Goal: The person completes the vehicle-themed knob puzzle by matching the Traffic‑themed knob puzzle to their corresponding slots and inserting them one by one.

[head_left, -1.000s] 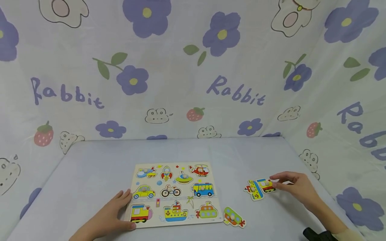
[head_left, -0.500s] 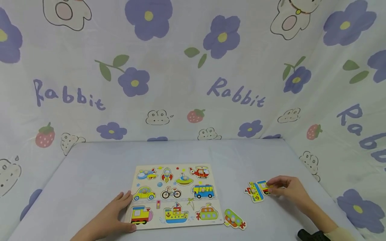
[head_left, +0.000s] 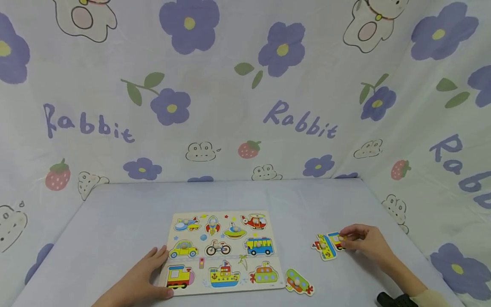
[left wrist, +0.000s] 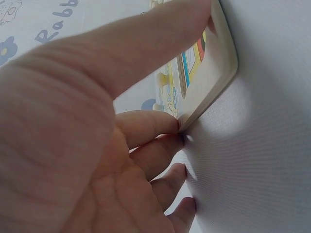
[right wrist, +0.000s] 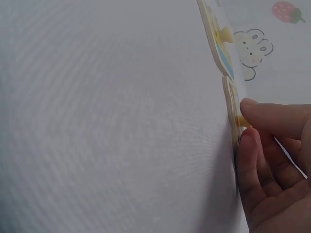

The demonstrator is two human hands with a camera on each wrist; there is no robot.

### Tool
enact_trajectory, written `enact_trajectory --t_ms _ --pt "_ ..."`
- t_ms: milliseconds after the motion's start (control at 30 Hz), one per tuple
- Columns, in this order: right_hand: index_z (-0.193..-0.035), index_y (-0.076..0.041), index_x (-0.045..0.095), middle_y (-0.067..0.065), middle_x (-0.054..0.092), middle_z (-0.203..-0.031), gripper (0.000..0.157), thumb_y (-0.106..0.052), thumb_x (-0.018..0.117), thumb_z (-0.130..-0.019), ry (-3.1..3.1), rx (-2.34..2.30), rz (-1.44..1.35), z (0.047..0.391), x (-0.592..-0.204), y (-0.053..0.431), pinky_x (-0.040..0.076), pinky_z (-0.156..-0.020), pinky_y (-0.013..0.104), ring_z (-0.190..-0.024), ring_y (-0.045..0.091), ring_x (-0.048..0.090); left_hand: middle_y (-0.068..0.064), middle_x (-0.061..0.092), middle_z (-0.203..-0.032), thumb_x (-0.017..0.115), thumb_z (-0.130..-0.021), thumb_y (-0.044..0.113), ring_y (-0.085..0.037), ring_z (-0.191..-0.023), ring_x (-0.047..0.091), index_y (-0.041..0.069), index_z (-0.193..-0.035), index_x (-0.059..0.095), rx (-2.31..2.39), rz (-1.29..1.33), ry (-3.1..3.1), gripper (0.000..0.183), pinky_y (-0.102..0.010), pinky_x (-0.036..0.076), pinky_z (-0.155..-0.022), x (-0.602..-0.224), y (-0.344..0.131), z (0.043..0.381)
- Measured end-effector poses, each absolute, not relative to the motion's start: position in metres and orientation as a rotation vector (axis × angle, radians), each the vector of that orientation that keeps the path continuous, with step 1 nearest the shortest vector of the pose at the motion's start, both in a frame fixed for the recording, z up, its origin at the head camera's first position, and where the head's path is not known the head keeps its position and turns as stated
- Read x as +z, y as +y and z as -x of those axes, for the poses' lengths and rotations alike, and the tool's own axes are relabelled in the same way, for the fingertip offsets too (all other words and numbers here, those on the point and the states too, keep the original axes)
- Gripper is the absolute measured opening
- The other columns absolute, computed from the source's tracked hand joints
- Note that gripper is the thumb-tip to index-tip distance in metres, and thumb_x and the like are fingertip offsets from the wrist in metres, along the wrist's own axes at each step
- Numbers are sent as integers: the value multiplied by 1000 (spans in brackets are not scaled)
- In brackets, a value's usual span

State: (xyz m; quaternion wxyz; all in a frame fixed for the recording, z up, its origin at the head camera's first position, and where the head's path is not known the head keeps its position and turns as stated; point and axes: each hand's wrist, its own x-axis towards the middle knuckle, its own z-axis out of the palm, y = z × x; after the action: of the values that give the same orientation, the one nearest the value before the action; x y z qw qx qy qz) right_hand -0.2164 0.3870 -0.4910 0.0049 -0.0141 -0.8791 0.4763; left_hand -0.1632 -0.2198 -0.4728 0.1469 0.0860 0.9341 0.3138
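My left hand rests at the near left corner of a wooden puzzle board, thumb along the corner and fingertips at its left edge. In the left wrist view the thumb reaches over the board's corner. Over to the right, my right hand pinches the yellow knob of a train puzzle piece between thumb and index finger. The train piece is partly hidden by those fingers. Against it lies a ship puzzle piece, turned sideways, with its own knob.
A green submarine puzzle piece lies tilted beside the board's near right corner. Knobbed vehicles fill the upper rows; the bottom-row train, ship and submarine pictures show no knobs. A patterned cloth hangs behind the table.
The right hand has shifted a little left, from the train piece's right side to its knob, covering more of the piece. The left hand stays at the board. The head view has tilted slightly.
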Motion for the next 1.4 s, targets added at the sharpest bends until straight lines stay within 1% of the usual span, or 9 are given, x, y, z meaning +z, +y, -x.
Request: enact_trajectory --t_ms 367,633,933,1400 --pt "-104 0 71 11 67 -88 30 -12 83 -78 -2767 1497 60 217 -491 386 50 -54 28 -72 19 57 -16 32 -156 92 -59 44 -42 -145 15 -1 -146 44 925 -232 2684 109 -64 20 -109 -472 -219 161" --pt "-102 1 71 10 68 -88 28 -10 83 -79 -2766 1467 68 217 -490 382 49 -54 28 -71 18 56 -16 32 -156 92 -58 45 -44 -144 13 -1 -146 43 936 -216 2674 111 -65 20 -108 -472 -219 162" --pt "-101 -1 71 9 70 -89 23 -13 79 -83 -2779 1469 123 218 -488 380 51 -55 30 -70 20 58 -17 32 -156 92 -57 45 -45 -143 15 -1 -147 42 931 -217 2675 112 -66 21 -108 -472 -219 163" --pt "-98 -2 72 8 68 -85 21 -13 80 -83 -2796 1429 115 222 -491 382 52 -55 30 -71 21 58 -19 32 -155 92 -60 43 -46 -143 14 -3 -147 42 940 -241 2673 110 -66 21 -108 -472 -219 163"
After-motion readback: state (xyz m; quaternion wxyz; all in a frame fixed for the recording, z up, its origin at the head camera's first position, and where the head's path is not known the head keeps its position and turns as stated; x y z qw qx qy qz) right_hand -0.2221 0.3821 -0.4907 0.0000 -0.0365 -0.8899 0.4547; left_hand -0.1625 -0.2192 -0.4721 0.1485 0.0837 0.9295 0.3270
